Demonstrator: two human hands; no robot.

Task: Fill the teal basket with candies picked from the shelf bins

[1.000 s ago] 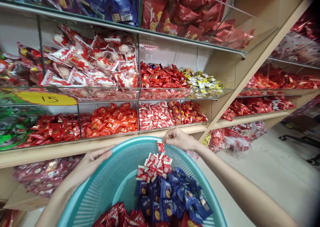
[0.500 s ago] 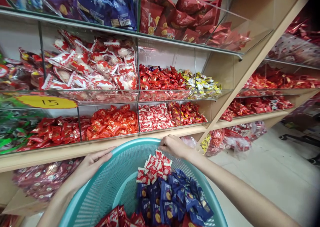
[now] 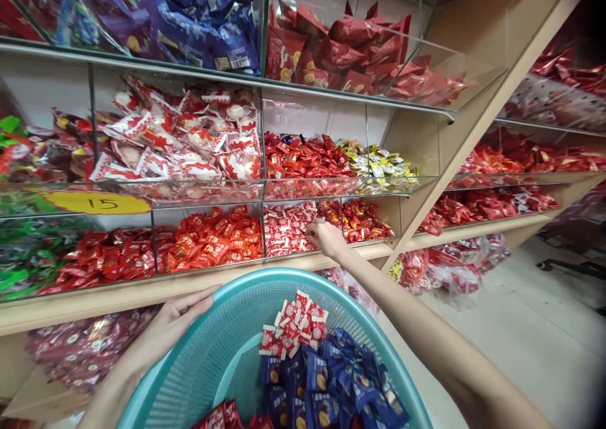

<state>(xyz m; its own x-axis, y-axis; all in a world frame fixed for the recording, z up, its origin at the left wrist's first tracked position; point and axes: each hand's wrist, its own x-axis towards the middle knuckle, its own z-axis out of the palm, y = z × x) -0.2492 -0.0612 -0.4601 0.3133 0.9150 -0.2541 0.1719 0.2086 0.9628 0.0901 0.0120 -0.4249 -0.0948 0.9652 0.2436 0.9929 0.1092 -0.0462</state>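
My left hand (image 3: pixel 182 318) grips the left rim of a teal plastic basket (image 3: pixel 161 378), its fingers lying along the outside edge. Inside the basket are small red-and-white wrapped candies (image 3: pixel 296 325), a pile of dark blue packets (image 3: pixel 326 381) and some red packets (image 3: pixel 220 416) at the near side. My right hand (image 3: pixel 326 236) is at the front of a low shelf compartment of red-and-white candies (image 3: pixel 288 224), fingers curled together. Whatever its fingertips may hold is hidden.
Clear dividers split the shelves into compartments. Orange-red candies (image 3: pixel 213 240) lie left of my right hand, dark red ones (image 3: pixel 367 221) to its right. A yellow price tag (image 3: pixel 97 202) reads 15. The wooden shelf edge (image 3: pixel 199 274) runs just beyond the basket. Plastic bags (image 3: pixel 89 347) sit below.
My right hand has moved from above the basket's far rim up to the red-and-white candy compartment. My left hand stays on the rim. The view has tilted up slightly.
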